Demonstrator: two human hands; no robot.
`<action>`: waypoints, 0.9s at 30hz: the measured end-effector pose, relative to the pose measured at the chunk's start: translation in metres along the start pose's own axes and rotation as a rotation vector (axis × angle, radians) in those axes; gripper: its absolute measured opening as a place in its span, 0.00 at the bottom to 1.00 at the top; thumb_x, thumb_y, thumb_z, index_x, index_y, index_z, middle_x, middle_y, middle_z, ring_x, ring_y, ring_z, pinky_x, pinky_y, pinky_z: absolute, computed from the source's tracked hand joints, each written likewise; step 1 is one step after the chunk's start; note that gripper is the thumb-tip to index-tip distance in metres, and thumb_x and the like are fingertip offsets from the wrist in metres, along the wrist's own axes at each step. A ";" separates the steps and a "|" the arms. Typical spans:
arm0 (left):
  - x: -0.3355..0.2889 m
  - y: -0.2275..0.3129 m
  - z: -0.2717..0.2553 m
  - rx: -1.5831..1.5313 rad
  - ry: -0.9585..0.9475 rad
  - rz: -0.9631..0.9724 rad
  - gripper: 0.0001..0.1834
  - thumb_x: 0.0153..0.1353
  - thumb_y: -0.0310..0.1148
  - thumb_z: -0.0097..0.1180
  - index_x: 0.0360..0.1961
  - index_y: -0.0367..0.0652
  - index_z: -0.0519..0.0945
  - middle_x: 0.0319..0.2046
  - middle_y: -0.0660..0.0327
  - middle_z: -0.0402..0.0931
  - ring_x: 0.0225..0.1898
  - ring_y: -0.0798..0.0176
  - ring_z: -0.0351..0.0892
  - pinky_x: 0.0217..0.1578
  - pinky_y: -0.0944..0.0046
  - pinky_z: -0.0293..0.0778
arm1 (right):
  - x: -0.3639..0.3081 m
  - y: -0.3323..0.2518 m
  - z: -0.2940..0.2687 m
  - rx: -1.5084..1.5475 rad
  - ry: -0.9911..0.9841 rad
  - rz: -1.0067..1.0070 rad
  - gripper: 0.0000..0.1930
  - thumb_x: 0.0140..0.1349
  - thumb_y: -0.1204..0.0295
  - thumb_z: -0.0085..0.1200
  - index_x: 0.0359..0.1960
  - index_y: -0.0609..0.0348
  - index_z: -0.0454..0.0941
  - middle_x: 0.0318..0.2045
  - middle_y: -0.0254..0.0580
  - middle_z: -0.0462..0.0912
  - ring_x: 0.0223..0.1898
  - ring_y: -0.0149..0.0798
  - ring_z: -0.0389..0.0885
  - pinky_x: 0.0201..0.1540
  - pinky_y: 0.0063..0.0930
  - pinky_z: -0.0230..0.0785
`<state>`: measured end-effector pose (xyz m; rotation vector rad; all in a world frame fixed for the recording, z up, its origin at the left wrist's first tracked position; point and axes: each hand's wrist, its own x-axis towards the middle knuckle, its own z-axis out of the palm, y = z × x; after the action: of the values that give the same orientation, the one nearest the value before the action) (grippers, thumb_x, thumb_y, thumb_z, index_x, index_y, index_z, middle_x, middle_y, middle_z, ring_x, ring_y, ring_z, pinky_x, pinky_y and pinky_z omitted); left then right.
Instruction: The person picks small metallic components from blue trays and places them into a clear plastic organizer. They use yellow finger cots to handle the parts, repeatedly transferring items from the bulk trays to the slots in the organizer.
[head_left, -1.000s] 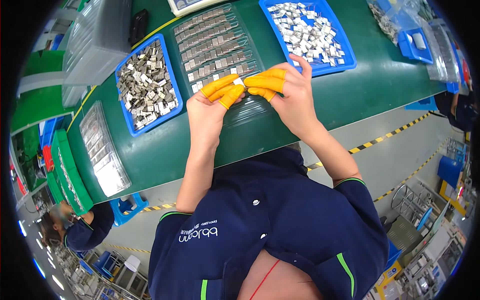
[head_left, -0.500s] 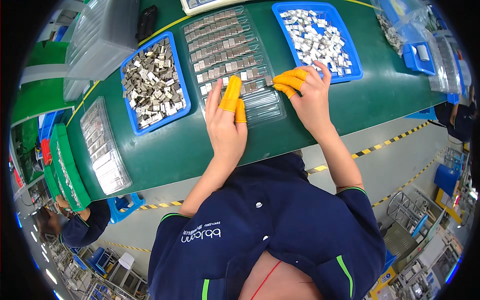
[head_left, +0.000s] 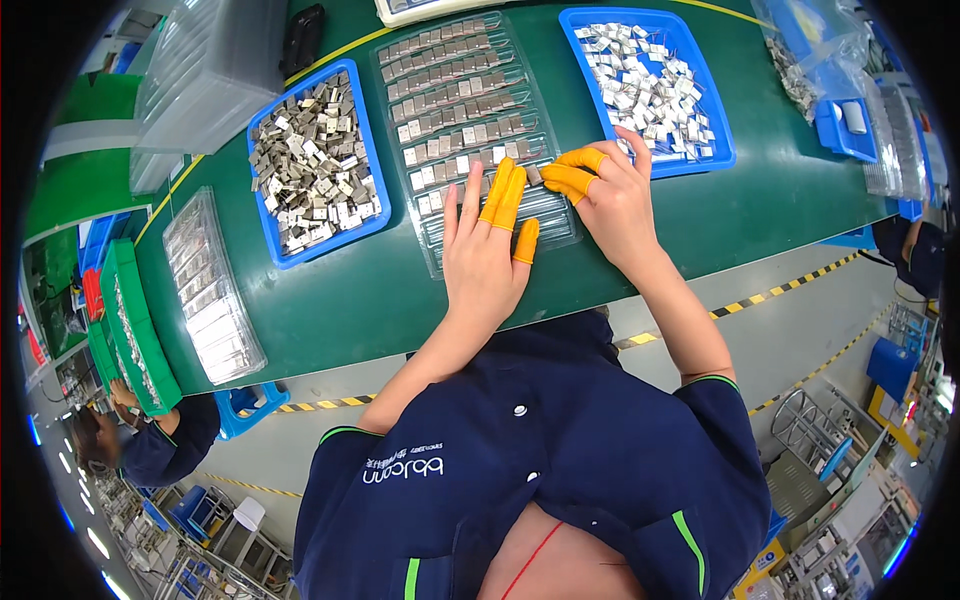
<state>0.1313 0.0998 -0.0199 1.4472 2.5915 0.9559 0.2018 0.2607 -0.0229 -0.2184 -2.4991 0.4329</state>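
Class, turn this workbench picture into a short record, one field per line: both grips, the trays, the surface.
Left grip: fingers spread over the clear tray
Right grip: fingertips at a small grey piece; whether pinched, unclear
Finger covers: yellow, on some fingers of both
Clear tray: rows of small pieces; between the blue trays
Left blue tray: heaped grey and white pieces
Right blue tray: white pieces with thin wires
Surface: green table

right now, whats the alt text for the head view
Left hand and right hand, in yellow finger cots, over a clear plastic tray with rows of small parts. Blue trays of loose parts flank it on a green table.
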 end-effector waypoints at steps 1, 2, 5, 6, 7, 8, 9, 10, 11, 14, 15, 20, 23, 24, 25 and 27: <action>0.000 0.000 -0.002 0.004 0.000 -0.001 0.24 0.57 0.28 0.50 0.56 0.40 0.67 0.57 0.56 0.66 0.65 0.50 0.52 0.63 0.44 0.43 | -0.001 0.000 0.000 0.003 -0.006 0.003 0.11 0.39 0.77 0.61 0.28 0.49 0.83 0.29 0.28 0.78 0.38 0.31 0.74 0.60 0.42 0.51; 0.000 0.001 -0.004 0.008 0.001 -0.001 0.24 0.57 0.27 0.50 0.56 0.40 0.67 0.57 0.56 0.66 0.65 0.50 0.52 0.63 0.45 0.44 | -0.002 0.001 0.000 0.005 -0.010 0.005 0.11 0.38 0.77 0.61 0.28 0.49 0.83 0.29 0.28 0.78 0.38 0.31 0.74 0.60 0.42 0.51; 0.000 -0.001 -0.006 0.014 0.013 -0.007 0.23 0.57 0.27 0.49 0.56 0.39 0.67 0.56 0.56 0.66 0.65 0.49 0.51 0.63 0.45 0.44 | -0.001 0.002 0.001 0.000 -0.011 0.002 0.11 0.38 0.77 0.61 0.28 0.49 0.83 0.29 0.28 0.78 0.38 0.31 0.73 0.60 0.42 0.51; 0.000 -0.002 -0.006 0.015 0.018 -0.011 0.22 0.57 0.27 0.49 0.55 0.40 0.68 0.56 0.56 0.66 0.65 0.49 0.51 0.63 0.45 0.44 | -0.001 0.001 0.000 -0.002 -0.012 0.002 0.11 0.39 0.77 0.61 0.28 0.49 0.84 0.29 0.28 0.78 0.38 0.31 0.73 0.60 0.42 0.51; 0.000 -0.003 -0.007 0.014 0.026 -0.015 0.22 0.57 0.27 0.49 0.55 0.40 0.68 0.56 0.56 0.67 0.65 0.49 0.51 0.63 0.45 0.44 | 0.000 0.001 0.000 -0.003 -0.012 0.003 0.11 0.39 0.77 0.61 0.28 0.49 0.84 0.29 0.28 0.78 0.38 0.31 0.73 0.60 0.42 0.51; -0.001 -0.004 -0.007 0.012 0.031 -0.017 0.22 0.57 0.27 0.49 0.55 0.40 0.68 0.56 0.56 0.67 0.65 0.49 0.52 0.63 0.45 0.44 | 0.000 0.001 0.000 -0.007 -0.013 0.005 0.11 0.39 0.77 0.61 0.28 0.49 0.84 0.29 0.28 0.78 0.38 0.31 0.73 0.60 0.41 0.51; -0.001 -0.005 -0.008 0.009 0.037 -0.020 0.21 0.57 0.27 0.49 0.54 0.40 0.69 0.56 0.56 0.67 0.65 0.49 0.52 0.63 0.45 0.44 | 0.000 0.001 -0.001 -0.007 -0.016 0.009 0.11 0.39 0.77 0.61 0.28 0.49 0.84 0.29 0.28 0.78 0.38 0.31 0.74 0.60 0.42 0.51; -0.001 -0.005 -0.008 0.007 0.044 -0.024 0.21 0.57 0.27 0.49 0.54 0.40 0.69 0.56 0.56 0.67 0.65 0.49 0.52 0.63 0.45 0.44 | 0.000 0.001 -0.001 -0.007 -0.020 0.013 0.11 0.39 0.77 0.61 0.28 0.48 0.84 0.29 0.28 0.78 0.38 0.31 0.74 0.60 0.42 0.51; -0.001 -0.005 -0.010 0.008 0.052 -0.029 0.21 0.57 0.27 0.49 0.54 0.40 0.69 0.56 0.56 0.67 0.65 0.49 0.52 0.63 0.46 0.44 | 0.000 0.001 -0.001 -0.005 -0.022 0.014 0.11 0.40 0.77 0.61 0.28 0.48 0.84 0.29 0.28 0.79 0.38 0.30 0.74 0.60 0.42 0.51; -0.002 -0.007 -0.010 0.001 0.054 -0.036 0.21 0.58 0.27 0.49 0.54 0.41 0.70 0.56 0.56 0.67 0.65 0.49 0.53 0.63 0.46 0.45 | -0.001 0.002 0.000 -0.018 -0.033 0.024 0.10 0.40 0.76 0.61 0.28 0.47 0.84 0.28 0.28 0.79 0.37 0.30 0.74 0.60 0.42 0.51; -0.002 -0.008 -0.010 -0.003 0.052 -0.038 0.21 0.58 0.27 0.49 0.54 0.41 0.70 0.56 0.57 0.67 0.64 0.49 0.53 0.63 0.46 0.45 | -0.001 0.002 0.000 -0.016 -0.030 0.025 0.10 0.40 0.76 0.61 0.28 0.47 0.84 0.28 0.28 0.79 0.37 0.30 0.73 0.60 0.42 0.51; 0.000 -0.017 -0.017 -0.039 0.186 -0.050 0.21 0.55 0.25 0.51 0.53 0.40 0.71 0.54 0.55 0.69 0.63 0.46 0.55 0.61 0.45 0.49 | 0.001 0.000 -0.002 -0.025 -0.056 0.019 0.11 0.42 0.74 0.62 0.31 0.47 0.84 0.30 0.28 0.78 0.37 0.30 0.73 0.59 0.40 0.52; -0.002 -0.031 -0.025 -0.053 0.296 -0.078 0.20 0.55 0.23 0.53 0.51 0.39 0.73 0.54 0.52 0.69 0.61 0.48 0.60 0.59 0.51 0.55 | 0.006 -0.007 -0.009 0.092 0.013 0.158 0.14 0.43 0.71 0.64 0.35 0.49 0.83 0.32 0.30 0.78 0.38 0.32 0.73 0.59 0.38 0.51; -0.005 -0.037 -0.028 -0.079 0.326 -0.089 0.19 0.55 0.23 0.53 0.50 0.39 0.74 0.55 0.50 0.68 0.59 0.50 0.63 0.58 0.55 0.58 | 0.006 -0.003 -0.012 0.134 0.103 0.220 0.14 0.46 0.72 0.63 0.38 0.54 0.81 0.34 0.33 0.78 0.36 0.35 0.74 0.54 0.32 0.58; -0.009 -0.039 -0.030 -0.178 0.409 -0.134 0.17 0.54 0.20 0.52 0.47 0.36 0.75 0.52 0.49 0.71 0.54 0.51 0.70 0.55 0.59 0.64 | 0.012 0.000 -0.017 0.234 0.169 0.301 0.13 0.48 0.74 0.62 0.38 0.56 0.81 0.34 0.35 0.78 0.36 0.35 0.75 0.50 0.30 0.61; -0.020 -0.045 -0.033 -0.215 0.462 -0.087 0.16 0.54 0.19 0.51 0.45 0.34 0.76 0.49 0.48 0.73 0.52 0.51 0.72 0.53 0.59 0.65 | 0.027 0.009 -0.027 0.284 0.259 0.328 0.11 0.50 0.77 0.60 0.37 0.59 0.80 0.34 0.37 0.80 0.37 0.36 0.76 0.43 0.25 0.66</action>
<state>0.0980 0.0505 -0.0220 1.1602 2.6958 1.6645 0.1958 0.2827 0.0094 -0.5371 -2.1225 0.8302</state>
